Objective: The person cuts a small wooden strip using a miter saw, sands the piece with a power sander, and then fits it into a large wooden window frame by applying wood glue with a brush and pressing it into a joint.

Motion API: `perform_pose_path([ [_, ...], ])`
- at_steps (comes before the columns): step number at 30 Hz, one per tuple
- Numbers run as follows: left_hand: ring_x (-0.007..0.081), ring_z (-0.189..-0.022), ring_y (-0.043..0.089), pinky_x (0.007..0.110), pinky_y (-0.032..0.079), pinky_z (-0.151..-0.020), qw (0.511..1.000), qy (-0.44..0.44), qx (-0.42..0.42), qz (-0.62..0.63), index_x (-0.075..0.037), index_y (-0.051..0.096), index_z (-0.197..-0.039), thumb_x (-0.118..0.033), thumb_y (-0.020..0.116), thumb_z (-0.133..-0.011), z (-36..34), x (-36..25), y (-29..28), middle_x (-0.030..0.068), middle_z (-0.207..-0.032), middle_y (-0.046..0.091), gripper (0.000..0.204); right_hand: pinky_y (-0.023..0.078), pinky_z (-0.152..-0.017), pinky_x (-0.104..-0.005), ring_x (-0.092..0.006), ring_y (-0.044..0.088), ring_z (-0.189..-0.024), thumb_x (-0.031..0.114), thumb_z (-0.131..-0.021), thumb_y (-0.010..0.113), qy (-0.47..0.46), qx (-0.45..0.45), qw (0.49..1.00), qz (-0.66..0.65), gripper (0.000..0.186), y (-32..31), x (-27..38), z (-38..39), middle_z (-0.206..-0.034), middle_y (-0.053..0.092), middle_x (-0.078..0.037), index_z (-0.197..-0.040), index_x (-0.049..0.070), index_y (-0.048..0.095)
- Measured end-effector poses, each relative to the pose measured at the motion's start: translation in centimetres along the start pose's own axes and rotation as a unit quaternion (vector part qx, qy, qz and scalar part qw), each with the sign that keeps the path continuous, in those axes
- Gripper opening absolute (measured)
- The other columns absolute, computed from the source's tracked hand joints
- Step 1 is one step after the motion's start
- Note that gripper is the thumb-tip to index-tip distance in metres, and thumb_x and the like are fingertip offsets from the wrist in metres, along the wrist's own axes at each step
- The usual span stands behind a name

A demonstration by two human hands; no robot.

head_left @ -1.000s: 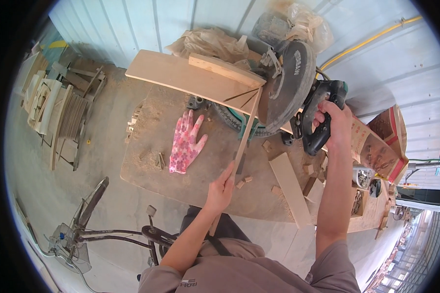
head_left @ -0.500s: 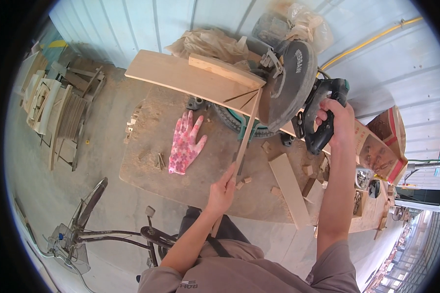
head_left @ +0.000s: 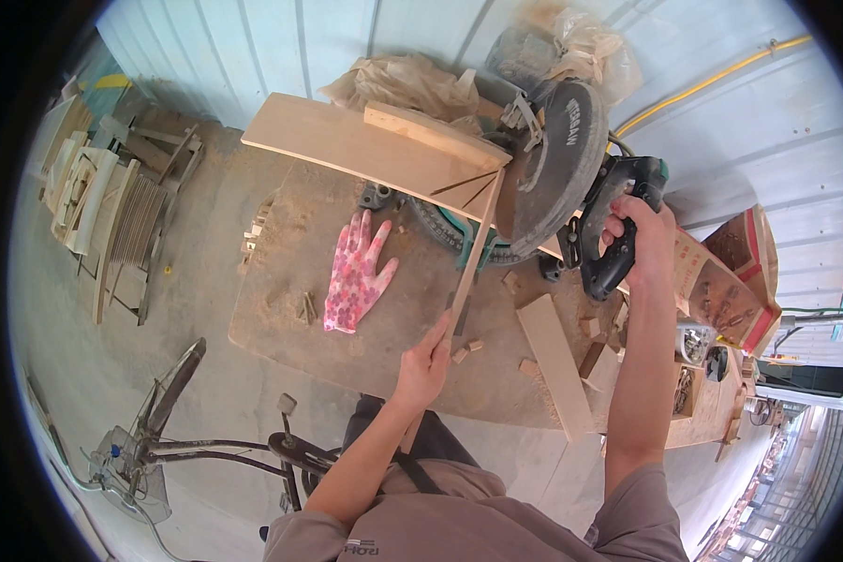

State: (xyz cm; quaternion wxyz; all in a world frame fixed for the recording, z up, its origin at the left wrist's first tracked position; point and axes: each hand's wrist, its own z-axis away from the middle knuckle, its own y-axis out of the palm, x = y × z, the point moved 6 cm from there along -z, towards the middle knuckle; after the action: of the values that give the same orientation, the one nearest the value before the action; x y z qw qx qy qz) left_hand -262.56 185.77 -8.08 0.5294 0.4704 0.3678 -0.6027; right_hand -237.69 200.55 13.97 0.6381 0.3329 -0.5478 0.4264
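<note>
At a sawdust-strewn workbench (head_left: 281, 258) by a pale blue wall (head_left: 421, 33), a worker's left hand (head_left: 424, 371) is closed around a narrow wooden strip (head_left: 477, 246), which runs away from that hand to the miter saw, its far end just beside the dark blade guard (head_left: 557, 178). The right hand (head_left: 643, 229) is wrapped around the saw's black handle (head_left: 607, 274). The strip seems laid in place, but whether the blade has bitten is hidden; no severed end shows, so the cut looks unfinished. Small offcuts (head_left: 460, 355) lie just right of the left hand, with a short board (head_left: 554, 365) farther right. Beyond the left hand and to its left rests a pink floral glove (head_left: 354, 272). Pale lettering marks the blade guard, print covers a red-and-tan bag (head_left: 721, 290) right of the right hand, and the brown shirt (head_left: 496, 525) bears a small chest mark.
</note>
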Motion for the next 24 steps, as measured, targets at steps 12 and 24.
perform_pose_path([
  [12, 0.0105, -0.06, 0.049, 0.026, 0.045, -0.06, 1.0, 0.009, -0.005, 0.008, -0.006, 0.051, -0.14, -0.007, 0.05, -0.096, -0.1, 0.5, 0.2, 0.0081, -0.066, 0.051, 0.045, 0.045, -0.047, -0.0301, -0.013, 0.052, -0.055, 0.002, -0.079, 0.059, -0.01, 0.004, 1.0, -0.002, 0.012, -0.2, -0.9, 0.0, -0.073, 0.053, -0.006, -0.088, 0.001, 0.052],
  [24, 0.0108, -0.06, 0.049, 0.026, 0.046, -0.06, 1.0, 0.013, -0.015, 0.007, -0.006, 0.052, -0.139, -0.007, 0.05, -0.095, -0.1, 0.8, 0.3, 0.0074, -0.065, 0.048, 0.045, 0.044, -0.048, -0.0307, -0.0137, 0.052, -0.054, 0.002, -0.079, 0.059, -0.015, -0.026, 0.999, -0.013, 0.011, 0.3, -2.0, 1.2, -0.072, 0.052, -0.006, -0.088, 0.0, 0.053],
])
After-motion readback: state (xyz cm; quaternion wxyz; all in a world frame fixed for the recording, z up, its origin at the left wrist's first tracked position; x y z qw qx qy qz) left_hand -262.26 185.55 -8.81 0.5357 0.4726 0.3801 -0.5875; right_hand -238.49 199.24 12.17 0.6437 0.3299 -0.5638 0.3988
